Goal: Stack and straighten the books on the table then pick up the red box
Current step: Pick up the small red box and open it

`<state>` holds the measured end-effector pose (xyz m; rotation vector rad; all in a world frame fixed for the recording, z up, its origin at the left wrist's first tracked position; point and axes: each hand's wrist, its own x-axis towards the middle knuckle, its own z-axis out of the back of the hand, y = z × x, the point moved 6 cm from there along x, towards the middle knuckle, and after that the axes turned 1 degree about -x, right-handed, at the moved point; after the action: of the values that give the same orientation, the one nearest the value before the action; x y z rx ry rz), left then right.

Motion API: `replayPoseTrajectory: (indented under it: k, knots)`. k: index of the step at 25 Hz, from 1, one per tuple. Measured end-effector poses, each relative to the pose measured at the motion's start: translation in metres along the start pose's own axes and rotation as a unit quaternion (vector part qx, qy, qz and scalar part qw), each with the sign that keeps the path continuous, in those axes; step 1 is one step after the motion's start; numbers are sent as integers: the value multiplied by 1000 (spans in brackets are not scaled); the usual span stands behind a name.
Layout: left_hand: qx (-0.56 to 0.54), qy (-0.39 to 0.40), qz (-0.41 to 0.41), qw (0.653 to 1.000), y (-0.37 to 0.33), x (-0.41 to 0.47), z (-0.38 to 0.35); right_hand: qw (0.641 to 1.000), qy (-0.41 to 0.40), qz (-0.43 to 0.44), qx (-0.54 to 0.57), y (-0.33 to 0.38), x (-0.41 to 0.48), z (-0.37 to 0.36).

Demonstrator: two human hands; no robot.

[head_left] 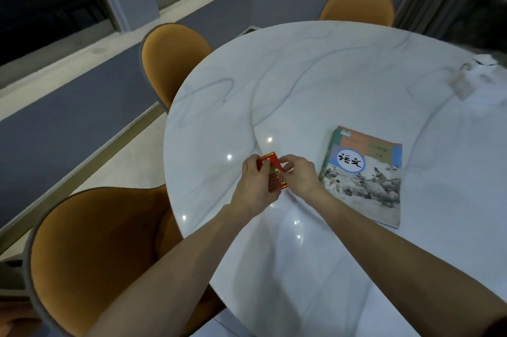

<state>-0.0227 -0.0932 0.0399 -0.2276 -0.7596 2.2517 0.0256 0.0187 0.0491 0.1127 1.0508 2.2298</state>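
Both hands meet over the near left part of the round white table (301, 84), and between them sits the red box (270, 173). The left hand (253, 186) is curled around the box's left side, its fingers closed on the edge and its palm covering part of the lower face. The right hand (297, 175) comes in from the other side with thumb and fingertips pinched on the right edge near a green and gold band. Gripping from opposite sides like this probably keeps the small, smooth box from slipping as it comes up; whether its underside is touching the table or already clear of it cannot be told from this view.

Just to the right of the right hand lie the books (362, 175), flat on the table with an illustrated cover facing up. Their edges look lined up and only one cover shows, so how many are in the pile is unclear. That neat pile suggests the stacking and straightening part is done and the box pickup is the step under way.

Orange chairs (170, 59) stand around the table's left and far sides, well apart from the hands. Something pale and blurred lies at the far right edge; what it is cannot be made out.
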Motion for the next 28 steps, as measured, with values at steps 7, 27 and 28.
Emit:
replayPoseTrajectory:
  k: [7, 27, 28]
  knots:
    - [-18, 38, -117, 992, -92, 37, -13, 989, -97, -62, 95, -30, -18, 98]
    - [19, 179, -316, 931, -354, -10, -187, 914, -293, -212, 186, -247, -164, 291]
    - [18, 186, -319, 929, -363, -12, -195, 912, -295, -216, 187, -257, -169, 297]
